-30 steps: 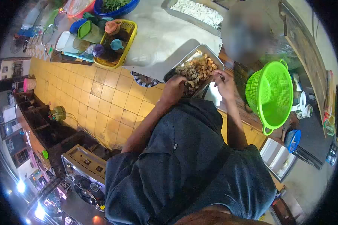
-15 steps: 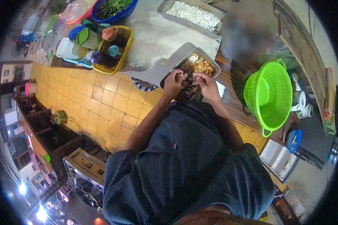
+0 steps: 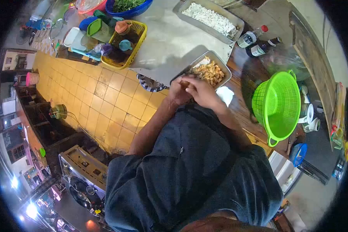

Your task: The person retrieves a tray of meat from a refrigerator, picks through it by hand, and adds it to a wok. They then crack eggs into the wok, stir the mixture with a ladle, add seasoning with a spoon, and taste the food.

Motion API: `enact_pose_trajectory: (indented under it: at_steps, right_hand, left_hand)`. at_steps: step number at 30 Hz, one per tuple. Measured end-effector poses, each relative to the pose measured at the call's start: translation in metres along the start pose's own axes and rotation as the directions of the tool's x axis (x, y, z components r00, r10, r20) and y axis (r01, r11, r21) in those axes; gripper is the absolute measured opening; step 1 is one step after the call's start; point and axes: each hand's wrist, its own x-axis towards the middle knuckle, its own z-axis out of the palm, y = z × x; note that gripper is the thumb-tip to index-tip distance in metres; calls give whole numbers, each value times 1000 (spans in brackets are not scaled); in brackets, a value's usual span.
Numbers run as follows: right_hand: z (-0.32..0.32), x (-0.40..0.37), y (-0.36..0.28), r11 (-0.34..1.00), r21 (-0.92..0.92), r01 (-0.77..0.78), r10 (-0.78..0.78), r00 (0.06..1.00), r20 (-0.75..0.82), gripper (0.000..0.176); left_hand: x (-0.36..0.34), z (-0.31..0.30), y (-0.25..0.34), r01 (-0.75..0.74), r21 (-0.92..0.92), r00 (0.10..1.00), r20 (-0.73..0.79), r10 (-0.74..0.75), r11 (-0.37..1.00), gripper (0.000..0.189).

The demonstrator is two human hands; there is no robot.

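My left hand [image 3: 178, 91] and my right hand [image 3: 203, 93] meet at the near side of a metal tray [image 3: 229, 72]. Both have curled fingers, the right partly covering the left. Anything pinched between them is hidden. Orange-brown food pieces [image 3: 209, 73] lie in the tray, with a small white patch at its far edge. My hands block the near part of the tray. Just right of my right hand is a white sheet or bag [image 3: 225, 96].
A green colander [image 3: 275, 105] stands to the right, below two bottles [image 3: 261, 47]. Farther back is a long tray [image 3: 177, 8] of white pieces. At left are a yellow basket [image 3: 137, 50] with containers and a blue bowl [image 3: 141, 10] of greens.
My hands were apart over dark brown pieces in the tray; now they have come together and cover that area. The whole view has shifted slightly.
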Motion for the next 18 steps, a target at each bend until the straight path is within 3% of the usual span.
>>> enact_pose_trajectory:
  at_steps: [1, 3, 5, 6, 7, 9, 10, 12, 13, 15, 17, 18]
  right_hand:
    - [3, -2, -1, 966, -212, 149, -156, 988, -15, 30]
    - [-11, 0, -19, 984, -132, 122, -117, 992, 46, 32]
    - [-21, 0, -31, 979, 137, -151, 150, 989, 16, 30]
    - [-13, 6, -11, 963, 259, -79, 119, 982, -145, 27]
    - [-19, 7, 8, 966, 161, -203, 225, 965, -135, 23]
    - [-12, 17, 38, 899, -398, -181, 190, 982, -17, 22]
    - [0, 17, 48, 900, -398, -177, 188, 982, -13, 22]
    - [20, 20, 54, 680, -702, -210, 462, 867, 189, 21]
    - [31, 17, 66, 680, -705, -201, 458, 867, 195, 21]
    - [42, 13, 71, 706, -692, -154, 260, 964, 51, 18]
    - [35, 15, 78, 724, -664, -186, 335, 937, 103, 20]
    - [28, 13, 82, 843, -498, -205, 293, 950, 104, 20]
  left_hand:
    - [-3, 2, 2, -53, -54, 998, -40, 50, 997, 28]
    - [-6, -5, 6, -52, -164, 997, 48, 60, 985, 27]
    - [-12, -16, 9, 36, -243, 994, 104, -11, 969, 22]
    - [-15, -20, 11, -29, -194, 994, 95, 49, 981, 21]
    - [-19, -25, 13, -37, -199, 994, 91, 56, 979, 21]
    - [-26, -37, 18, -129, -243, 991, 3, 134, 961, 22]
    - [-31, -42, 18, -132, -308, 986, 52, 155, 942, 23]
    - [-42, -41, 22, -160, -311, 987, -33, 157, 937, 23]
    - [-48, -39, 22, -184, -313, 981, -118, 154, 932, 23]
    - [-54, -40, 21, -202, -307, 976, -138, 166, 930, 26]
    - [-57, -37, 20, -225, -306, 970, -155, 185, 925, 28]
    - [-60, -32, 18, -197, -304, 973, -176, 148, 932, 30]
